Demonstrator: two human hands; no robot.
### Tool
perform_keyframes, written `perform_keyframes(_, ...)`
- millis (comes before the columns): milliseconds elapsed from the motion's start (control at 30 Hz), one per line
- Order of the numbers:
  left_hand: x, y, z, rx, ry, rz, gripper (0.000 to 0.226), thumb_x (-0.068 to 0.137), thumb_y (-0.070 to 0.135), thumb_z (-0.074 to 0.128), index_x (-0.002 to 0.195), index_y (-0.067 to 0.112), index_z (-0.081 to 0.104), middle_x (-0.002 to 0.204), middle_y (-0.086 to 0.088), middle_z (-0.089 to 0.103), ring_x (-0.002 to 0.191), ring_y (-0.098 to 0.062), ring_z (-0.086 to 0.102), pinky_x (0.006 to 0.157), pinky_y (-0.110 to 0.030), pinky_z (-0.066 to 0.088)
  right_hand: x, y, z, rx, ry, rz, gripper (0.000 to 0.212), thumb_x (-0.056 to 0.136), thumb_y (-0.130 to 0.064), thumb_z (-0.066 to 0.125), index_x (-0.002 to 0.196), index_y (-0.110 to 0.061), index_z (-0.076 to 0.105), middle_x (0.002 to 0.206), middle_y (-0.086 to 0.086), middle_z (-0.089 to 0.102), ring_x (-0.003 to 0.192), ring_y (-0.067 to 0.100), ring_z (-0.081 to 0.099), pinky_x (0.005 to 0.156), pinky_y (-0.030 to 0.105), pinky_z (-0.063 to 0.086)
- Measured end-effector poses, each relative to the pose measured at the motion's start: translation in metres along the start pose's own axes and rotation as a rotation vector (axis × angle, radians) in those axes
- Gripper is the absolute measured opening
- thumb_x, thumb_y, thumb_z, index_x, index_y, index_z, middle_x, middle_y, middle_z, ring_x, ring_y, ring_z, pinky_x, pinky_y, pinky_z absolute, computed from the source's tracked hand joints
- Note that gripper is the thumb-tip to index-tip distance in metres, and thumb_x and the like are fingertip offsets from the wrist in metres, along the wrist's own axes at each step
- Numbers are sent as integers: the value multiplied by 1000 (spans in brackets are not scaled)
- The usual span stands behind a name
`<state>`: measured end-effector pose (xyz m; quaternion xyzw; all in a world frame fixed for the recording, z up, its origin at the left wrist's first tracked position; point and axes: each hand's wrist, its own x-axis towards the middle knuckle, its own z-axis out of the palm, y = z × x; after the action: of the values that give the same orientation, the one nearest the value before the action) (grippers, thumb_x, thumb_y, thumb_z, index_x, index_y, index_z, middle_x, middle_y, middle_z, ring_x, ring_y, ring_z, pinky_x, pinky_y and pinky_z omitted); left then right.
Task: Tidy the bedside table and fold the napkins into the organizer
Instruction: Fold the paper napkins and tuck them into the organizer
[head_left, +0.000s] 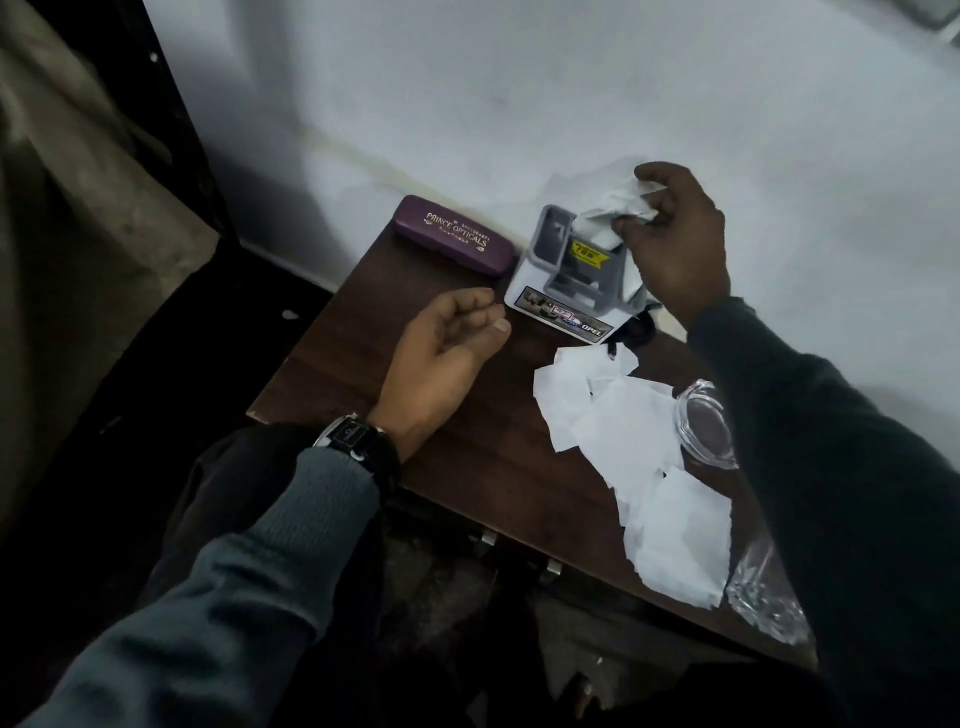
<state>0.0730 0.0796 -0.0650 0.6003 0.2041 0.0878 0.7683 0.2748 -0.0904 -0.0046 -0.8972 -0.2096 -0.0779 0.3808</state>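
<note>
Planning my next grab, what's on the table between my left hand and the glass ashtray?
In the head view, loose white napkins lie between the left hand and ashtray.

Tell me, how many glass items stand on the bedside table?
2. A glass ashtray sits at the table's right edge, partly hidden by the right sleeve. A clear drinking glass is at the near right corner. The sleeve may hide others.

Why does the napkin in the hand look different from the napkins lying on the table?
The napkin in the right hand is crumpled; the loose napkins lie mostly flat. The held one is above the organizer, pinched by the right hand; the loose ones rest untouched on the table. All are white paper.
</note>
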Motion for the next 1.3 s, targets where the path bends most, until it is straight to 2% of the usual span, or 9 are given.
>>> perform_keyframes(133,0,2,1,34,-7,-17,31,95,9,70,125,13,64,116,-1,76,105,-1,70,83,-12,52,0,4,7,-78,-71,23,50,85,-16,73,132,-24,58,83,-17,60,77,-14,59,78,9,47)
perform_keyframes(300,1,2,1,57,-12,-48,30,96,12,69,124,15,63,114,1,77,104,-4,71,84,-17,51,-5,2,10,-147,-115,63,47,86,-22,70,131,-28,56,105,-4,68,107,24,65,104,52,46)
perform_keyframes(433,0,3,2,88,-8,-52,31,95,11,70,125,16,63,113,-2,77,107,-9,71,91,-24,54,-5,-1,0,-180,-121,38,45,88,-17,67,131,-24,57,94,-12,64,100,22,65,104,53,45)
perform_keyframes(633,-1,4,2,84,-17,-80,36,94,5,69,127,13,62,112,-3,77,101,-9,73,78,-14,55,-1,-18,-7,-351,-278,-25,58,89,-19,71,142,-24,49,122,-2,66,118,20,61,112,48,35)
perform_keyframes(733,0,3,1,89,-13,-82,36,94,2,67,128,13,62,111,-1,77,98,-9,73,76,-14,55,-10,-24,-14,-298,-168,-28,58,85,-19,73,139,-24,51,122,-3,65,110,15,61,107,50,41)
perform_keyframes(867,-2,2,-1,108,-7,-75,32,96,13,68,127,18,63,112,1,77,102,-18,74,86,-25,56,-61,-23,-27,-159,90,-4,37,88,-17,68,124,-22,63,111,-1,68,93,10,60,86,32,53)
perform_keyframes(1033,-4,0,1,157,-8,-86,28,97,18,66,125,23,63,110,5,77,101,-16,74,94,-39,57,-155,5,-56,-436,-45,265,9,90,-25,65,88,-16,67,89,2,72,83,23,69,70,16,47)
perform_keyframes(1167,-8,-2,3,218,-25,-72,28,100,17,62,127,20,63,108,5,78,99,-15,75,95,-42,56,-233,26,-75,-333,-191,523,29,91,-23,75,119,-22,69,121,0,71,96,15,65,84,25,44)
perform_keyframes(1300,-12,-8,5,275,-59,-68,27,100,17,63,126,21,64,106,5,79,97,-14,75,95,-42,57,-257,38,-77,-402,-384,367,51,89,-9,75,136,-18,60,138,6,58,121,28,57,106,39,43)
